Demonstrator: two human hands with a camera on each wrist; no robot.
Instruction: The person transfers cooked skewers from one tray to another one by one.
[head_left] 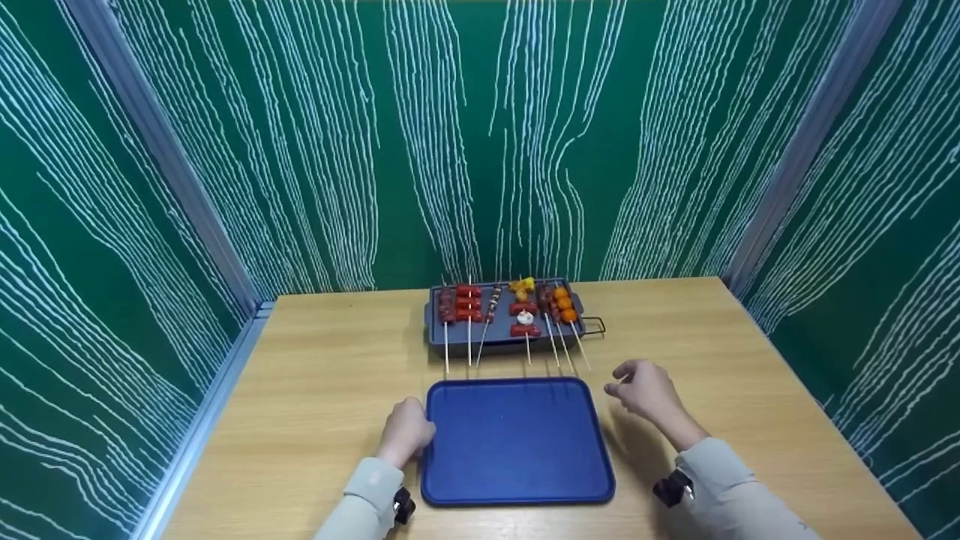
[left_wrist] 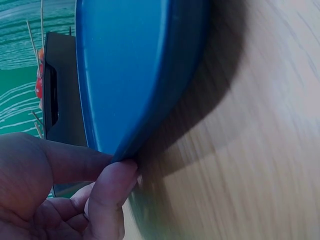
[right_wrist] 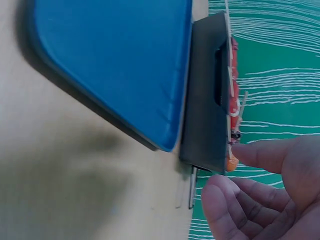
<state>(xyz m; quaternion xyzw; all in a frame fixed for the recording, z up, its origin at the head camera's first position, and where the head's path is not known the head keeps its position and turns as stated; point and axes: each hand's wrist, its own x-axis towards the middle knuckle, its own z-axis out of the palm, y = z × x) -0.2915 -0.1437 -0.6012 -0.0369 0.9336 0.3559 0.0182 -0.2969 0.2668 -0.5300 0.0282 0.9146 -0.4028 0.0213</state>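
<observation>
A blue rectangular tray (head_left: 517, 442) lies on the table in front of the grill. At its left edge, my left hand (head_left: 406, 431) pinches the rim between thumb and forefinger, as the left wrist view shows with the hand (left_wrist: 75, 190) at the tray's edge (left_wrist: 135, 95). My right hand (head_left: 646, 391) hovers off the tray's upper right corner, fingers loosely bent and apart. In the right wrist view nothing sits between the thumb and fingers of that hand (right_wrist: 270, 195). Behind the tray stands a dark tabletop grill (head_left: 502, 346) bearing several skewers.
On the grill are red sausage skewers (head_left: 469, 302), an orange ball skewer (head_left: 564, 304) and a mixed skewer (head_left: 524, 308), their sticks pointing towards me. A wire handle (head_left: 595, 325) juts out at the grill's right. Green walls (head_left: 480, 150) with white lines enclose the wooden table (head_left: 322, 360).
</observation>
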